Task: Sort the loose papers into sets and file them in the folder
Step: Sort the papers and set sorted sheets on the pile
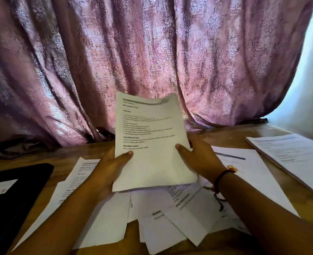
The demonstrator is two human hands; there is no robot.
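Note:
I hold a thin stack of printed white pages [152,140] upright above the table, its text facing me. My left hand [111,168] grips its lower left edge, thumb on the front. My right hand [198,159] grips its right edge, thumb on the front. Under them lies a scattered heap of loose papers [179,214], overlapping at several angles. A black folder [13,196] lies at the left with a white label on it. Another neat set of pages [295,157] rests at the far right.
The wooden table [63,157] runs under everything; its near edge is out of view. A pink patterned curtain [133,61] hangs right behind the table's far edge. A single sheet [247,173] lies right of my right wrist. More sheets [74,181] lie beside the folder.

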